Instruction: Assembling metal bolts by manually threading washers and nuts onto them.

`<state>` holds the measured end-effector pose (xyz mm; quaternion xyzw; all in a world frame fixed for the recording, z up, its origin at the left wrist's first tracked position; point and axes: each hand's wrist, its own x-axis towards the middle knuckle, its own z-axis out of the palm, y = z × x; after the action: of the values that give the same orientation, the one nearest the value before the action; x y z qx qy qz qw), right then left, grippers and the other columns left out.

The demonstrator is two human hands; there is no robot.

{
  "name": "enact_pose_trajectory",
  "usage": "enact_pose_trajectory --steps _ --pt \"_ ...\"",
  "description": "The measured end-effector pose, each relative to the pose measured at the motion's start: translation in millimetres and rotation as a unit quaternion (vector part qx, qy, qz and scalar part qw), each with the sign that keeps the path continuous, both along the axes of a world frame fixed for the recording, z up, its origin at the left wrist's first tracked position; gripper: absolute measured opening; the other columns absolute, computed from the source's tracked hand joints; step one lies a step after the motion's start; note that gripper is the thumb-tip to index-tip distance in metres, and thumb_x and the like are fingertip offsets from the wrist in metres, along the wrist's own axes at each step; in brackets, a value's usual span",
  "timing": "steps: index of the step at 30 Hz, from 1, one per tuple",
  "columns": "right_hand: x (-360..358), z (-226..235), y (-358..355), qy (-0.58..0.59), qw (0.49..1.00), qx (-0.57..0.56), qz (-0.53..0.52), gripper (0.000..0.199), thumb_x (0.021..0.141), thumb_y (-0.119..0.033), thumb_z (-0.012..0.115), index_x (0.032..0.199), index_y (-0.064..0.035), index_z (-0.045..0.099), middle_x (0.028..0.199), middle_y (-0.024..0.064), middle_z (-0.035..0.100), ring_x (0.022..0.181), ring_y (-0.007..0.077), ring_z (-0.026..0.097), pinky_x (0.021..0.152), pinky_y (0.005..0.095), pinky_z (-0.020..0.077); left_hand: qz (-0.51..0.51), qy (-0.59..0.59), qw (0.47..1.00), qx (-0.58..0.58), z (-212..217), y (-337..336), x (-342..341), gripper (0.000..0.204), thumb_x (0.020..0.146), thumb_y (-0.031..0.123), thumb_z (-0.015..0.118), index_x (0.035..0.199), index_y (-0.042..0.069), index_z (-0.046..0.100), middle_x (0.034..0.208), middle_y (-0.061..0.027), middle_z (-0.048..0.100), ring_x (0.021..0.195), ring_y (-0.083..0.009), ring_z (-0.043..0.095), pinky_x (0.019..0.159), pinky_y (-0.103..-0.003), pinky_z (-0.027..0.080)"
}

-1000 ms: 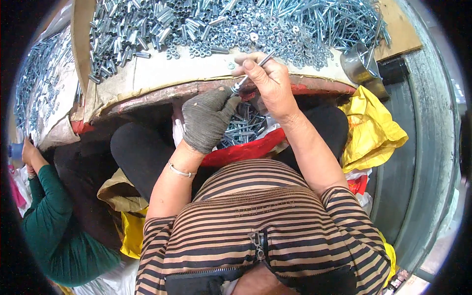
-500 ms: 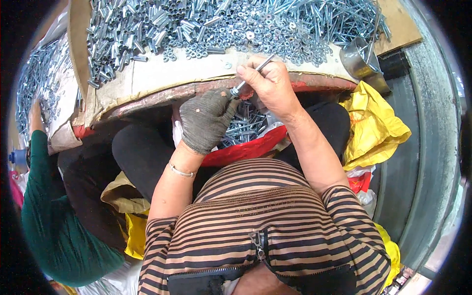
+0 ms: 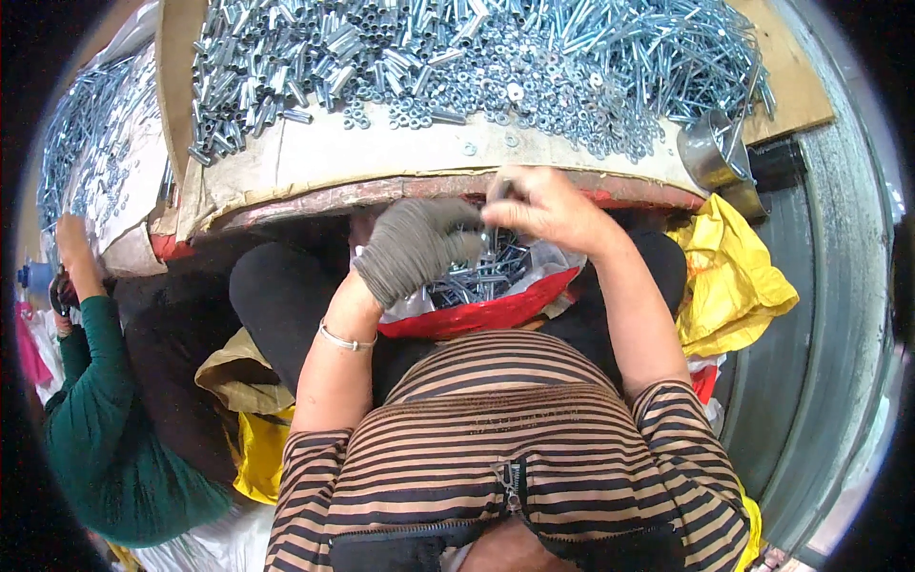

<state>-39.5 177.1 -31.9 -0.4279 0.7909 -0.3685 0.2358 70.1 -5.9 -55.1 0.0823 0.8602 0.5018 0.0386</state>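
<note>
My left hand (image 3: 419, 246), in a grey knitted glove, meets my bare right hand (image 3: 548, 212) just off the table's near edge. Between their closed fingertips shows a short bit of a metal bolt (image 3: 489, 234); fingers and blur hide most of it. Below them, on my lap, a bag with a red rim (image 3: 477, 317) holds many metal bolts (image 3: 481, 282). Beyond my hands, heaps of small metal sleeves (image 3: 276, 71), washers (image 3: 562, 100) and long bolts (image 3: 658, 43) cover the table. Two loose washers (image 3: 470, 149) lie apart on its pale cover.
At my left sits a co-worker in a green sleeve (image 3: 105, 381), hands near a second heap (image 3: 91, 143). A curved metal piece (image 3: 705, 153) stands at the table's right end. A yellow bag (image 3: 729, 276) lies by my right knee, beside grey metal rails (image 3: 782, 334).
My hands have come closer together, and the bolt's long shank no longer sticks up from my right fingers. The view has shifted slightly. The co-worker's hand has drawn back from the heap.
</note>
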Motion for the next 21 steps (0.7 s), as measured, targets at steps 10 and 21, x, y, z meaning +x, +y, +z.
enact_pose_trajectory --steps 10,21 --pt "-39 -18 -75 0.378 0.912 0.039 -0.151 0.022 0.083 -0.026 0.06 0.083 -0.004 0.057 0.082 0.0164 0.062 0.073 0.0349 0.062 0.062 0.0444 0.0476 0.25 -0.067 0.821 0.509 3 -6 -4 0.026 0.089 0.024 0.059 0.104 0.003 0.062 0.06 0.0006 0.053 0.041 -0.0039 0.035 0.037 -0.018 0.026" --pt "-65 23 -74 0.042 0.975 -0.142 -0.167 0.018 0.085 -0.019 0.064 0.083 -0.0016 0.064 0.065 -0.0001 0.057 0.057 0.0075 0.05 0.053 0.0255 0.0428 0.287 -0.072 0.762 0.576 1 -8 -5 0.022 0.091 0.027 0.059 0.092 0.005 0.062 0.058 0.0009 0.052 0.041 -0.0037 0.038 0.037 -0.018 0.027"
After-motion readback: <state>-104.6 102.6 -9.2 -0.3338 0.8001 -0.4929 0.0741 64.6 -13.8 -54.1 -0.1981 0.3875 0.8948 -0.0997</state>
